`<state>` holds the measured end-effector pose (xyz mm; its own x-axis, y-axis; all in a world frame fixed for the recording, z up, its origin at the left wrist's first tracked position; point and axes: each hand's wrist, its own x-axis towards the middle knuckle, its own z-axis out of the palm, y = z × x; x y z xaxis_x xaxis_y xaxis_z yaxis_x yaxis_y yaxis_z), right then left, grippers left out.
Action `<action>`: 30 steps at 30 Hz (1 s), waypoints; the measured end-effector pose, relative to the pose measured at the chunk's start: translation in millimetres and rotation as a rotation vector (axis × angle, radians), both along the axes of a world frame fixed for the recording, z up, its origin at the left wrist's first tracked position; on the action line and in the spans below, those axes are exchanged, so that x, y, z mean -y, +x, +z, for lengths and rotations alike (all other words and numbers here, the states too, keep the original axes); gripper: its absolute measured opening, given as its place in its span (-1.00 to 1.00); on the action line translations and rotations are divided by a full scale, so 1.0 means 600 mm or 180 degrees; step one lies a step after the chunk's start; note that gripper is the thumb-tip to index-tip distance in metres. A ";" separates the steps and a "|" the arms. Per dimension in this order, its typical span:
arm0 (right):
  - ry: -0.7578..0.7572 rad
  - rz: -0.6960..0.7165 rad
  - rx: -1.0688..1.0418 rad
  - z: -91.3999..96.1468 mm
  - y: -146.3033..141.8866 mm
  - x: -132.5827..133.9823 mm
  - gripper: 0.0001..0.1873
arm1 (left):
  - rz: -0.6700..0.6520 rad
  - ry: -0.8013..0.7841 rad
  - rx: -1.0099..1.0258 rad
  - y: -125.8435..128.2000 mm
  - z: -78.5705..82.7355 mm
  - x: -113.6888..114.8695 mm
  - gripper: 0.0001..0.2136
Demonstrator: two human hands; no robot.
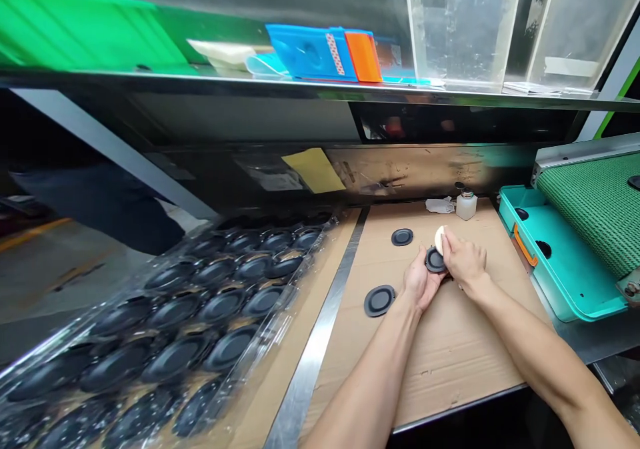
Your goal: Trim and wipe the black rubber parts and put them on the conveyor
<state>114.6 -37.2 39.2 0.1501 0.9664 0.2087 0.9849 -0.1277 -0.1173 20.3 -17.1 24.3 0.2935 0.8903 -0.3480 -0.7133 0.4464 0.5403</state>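
Over the cardboard-covered table, my left hand [419, 283] grips a small round black plastic part [435, 261] with a raised rim. A white round pad [439, 239] is pinched in my right hand [466, 260], at the upper edge of that part; whether the two touch is hard to tell. Two similar black parts lie flat on the cardboard: one [402, 237] beyond my left hand, another [379, 300] to its left.
Clear plastic trays [280, 322] hold several black parts at left. A small white bottle [467, 205] and crumpled white tissue [440, 205] stand behind my hands. At right are a teal bin [575, 302] and a green conveyor belt [595, 202]. A shelf edge [310, 89] spans overhead.
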 end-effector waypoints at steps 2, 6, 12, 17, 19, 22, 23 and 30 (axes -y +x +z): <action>0.0013 0.0078 0.0039 0.000 -0.002 0.004 -0.44 | 0.0031 -0.0035 -0.0014 -0.002 0.001 -0.001 -0.57; 0.0003 0.0156 0.0022 -0.001 -0.002 0.009 -0.43 | 0.0038 0.0029 0.0034 -0.004 -0.001 -0.004 -0.55; 0.0139 0.0397 -0.0165 -0.007 0.004 0.006 -0.43 | 0.0040 0.0044 0.0072 0.000 -0.007 -0.003 -0.63; 0.0372 -0.0160 -0.0456 0.006 0.057 -0.020 -0.48 | -0.0140 -0.0096 0.0043 -0.015 -0.006 -0.011 -0.58; 0.0520 -0.0358 -0.0540 0.008 0.085 -0.024 -0.47 | -0.0217 -0.0172 0.0184 -0.024 -0.003 -0.015 -0.55; 0.0512 -0.0588 -0.0609 0.002 0.121 -0.025 -0.45 | -0.0253 -0.0250 0.0528 -0.035 0.005 -0.018 -0.56; 0.0469 -0.0620 -0.0630 -0.002 0.129 -0.026 -0.45 | -0.0270 -0.0261 0.0641 -0.038 0.007 -0.018 -0.57; 0.0290 -0.0445 -0.0208 -0.007 0.139 -0.027 -0.55 | -0.0229 -0.0122 0.0977 -0.048 0.012 -0.018 -0.65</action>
